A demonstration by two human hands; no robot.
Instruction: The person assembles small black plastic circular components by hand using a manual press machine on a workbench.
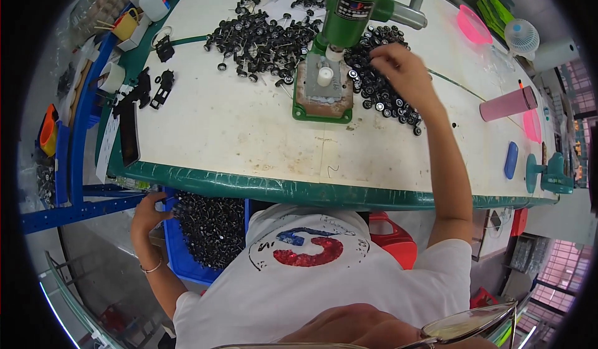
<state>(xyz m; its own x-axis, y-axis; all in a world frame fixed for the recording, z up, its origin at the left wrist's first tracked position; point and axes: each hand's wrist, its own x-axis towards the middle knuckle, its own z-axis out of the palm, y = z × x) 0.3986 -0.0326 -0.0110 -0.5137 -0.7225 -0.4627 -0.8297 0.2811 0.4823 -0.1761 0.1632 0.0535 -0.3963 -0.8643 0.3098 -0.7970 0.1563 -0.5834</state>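
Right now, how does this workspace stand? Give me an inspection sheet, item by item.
Surface: pale tabletop, stained, green-edged
Work items: green press; black wheels to its right; wheels with rods to its left; black parts in a blue bin below
Clutter: pink tumbler, pink bowl, blue object, right side
Hands: right hand blurred over the black wheels; left hand beside the blue bin, contact unclear
Cables: nothing clearly seen
Surroundings: blue rack left; red seat below
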